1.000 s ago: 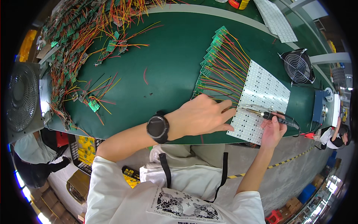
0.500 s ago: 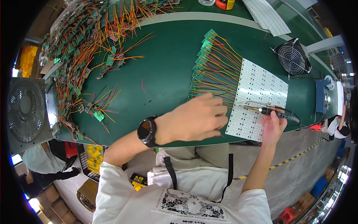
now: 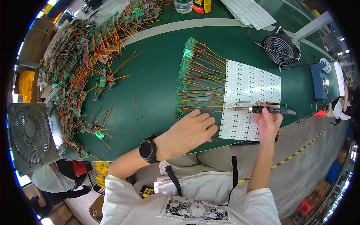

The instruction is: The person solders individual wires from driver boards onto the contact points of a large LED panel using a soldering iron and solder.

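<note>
My right hand [image 3: 269,122] grips a soldering iron [image 3: 258,109] with a thin curved metal tube along it, held over a white panel [image 3: 249,80] dotted with small pads. The iron's tip is near the panel's left edge, where several red, yellow and black wires [image 3: 206,80] end. Those wires run from a column of overlapping green circuit boards [image 3: 183,71] left of the panel. Below the lowest boards is my left hand [image 3: 191,133], palm down with fingers curled in. What its fingertips hold, if anything, is hidden.
A big heap of wired circuit boards [image 3: 75,56] covers the table's left side. A small black fan [image 3: 279,47] and a blue box-shaped unit [image 3: 318,82] stand to the right. More white panels [image 3: 249,13], a bottle [image 3: 183,5] and a yellow-red can [image 3: 202,5] are at the back.
The whole view has shifted. My left hand has drawn back toward me, uncovering the lower boards and wires. My right hand still keeps the soldering iron near the panel's left edge.
</note>
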